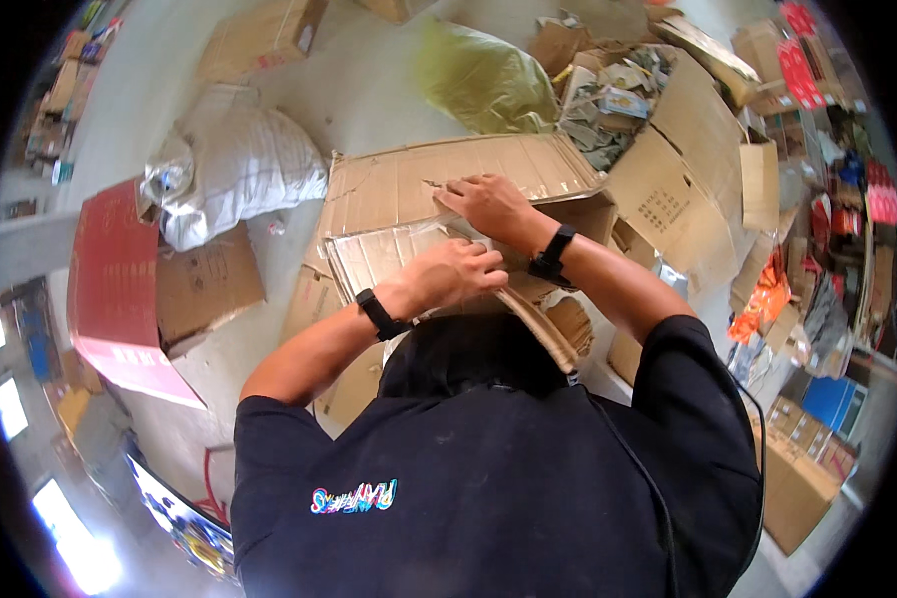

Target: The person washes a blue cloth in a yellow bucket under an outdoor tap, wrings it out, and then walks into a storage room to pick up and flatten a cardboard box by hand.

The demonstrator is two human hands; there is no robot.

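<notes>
A worn brown cardboard box [409,189] with creased, torn flaps stands in front of me. My left hand [448,271] is closed at the torn edge of its near flap [364,261], its fingers curled around the cardboard. Farther off and slightly to the right, my right hand [498,207] bends its fingers over the box's upper panel beside a ragged tear; its thumb is hidden. Strips of clear tape shine along the flap edges. A narrow folded cardboard piece [538,329] juts toward me below the hands. Black bands circle both wrists.
At left lie a white sack [259,159] and an open red-sided carton [120,269]. A green-yellow bag [493,85] lies beyond the box. To its right, a large open carton [678,164] holds scraps. Cartons and an orange bag [764,299] crowd the right side.
</notes>
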